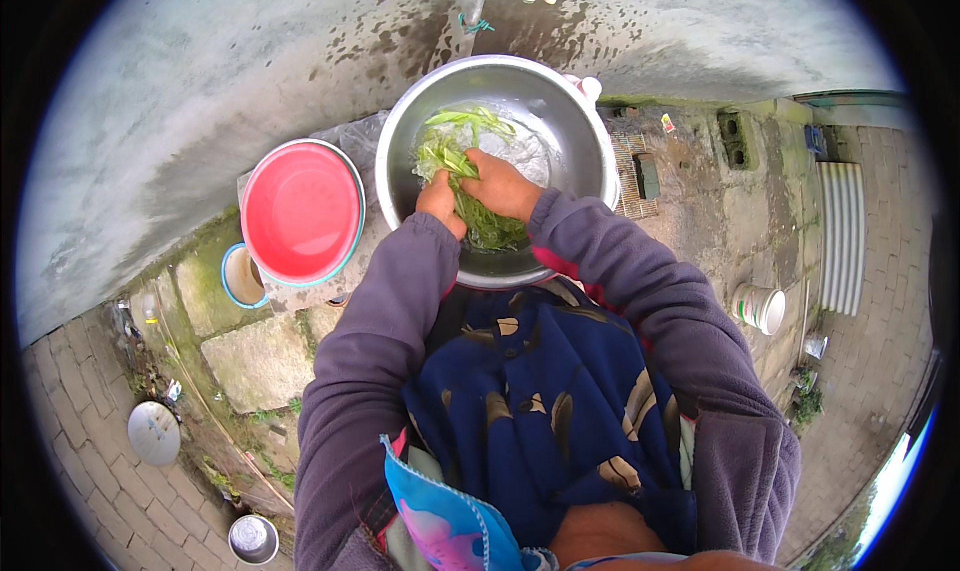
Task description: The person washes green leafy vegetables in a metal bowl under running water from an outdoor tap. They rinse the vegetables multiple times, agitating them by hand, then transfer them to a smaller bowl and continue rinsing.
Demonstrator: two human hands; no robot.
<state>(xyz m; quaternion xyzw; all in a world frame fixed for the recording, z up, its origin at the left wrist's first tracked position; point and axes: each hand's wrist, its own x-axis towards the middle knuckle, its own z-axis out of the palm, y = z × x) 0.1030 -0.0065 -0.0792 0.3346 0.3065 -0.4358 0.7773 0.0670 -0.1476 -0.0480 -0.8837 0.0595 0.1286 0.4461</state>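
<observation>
While a bunch of leafy green stalks (470, 176) lies in the water of a big steel basin (580, 131), both hands are down in there with it. The right hand (503, 184) sits on top of the greens, fingers curled together over the stems near the middle of the basin. The left hand (440, 201) is just beside it, touching the same bunch, though its fingers are tucked under and I cannot tell whether they are closed on the stalks or loose. Purple sleeves (380, 331) run back from both wrists. Just left of the basin sits a red plastic bowl (300, 211), and tucked partly beneath that a smaller blue-rimmed bowl (235, 281). Off to the right, on the concrete, stands a white bucket (760, 306).
</observation>
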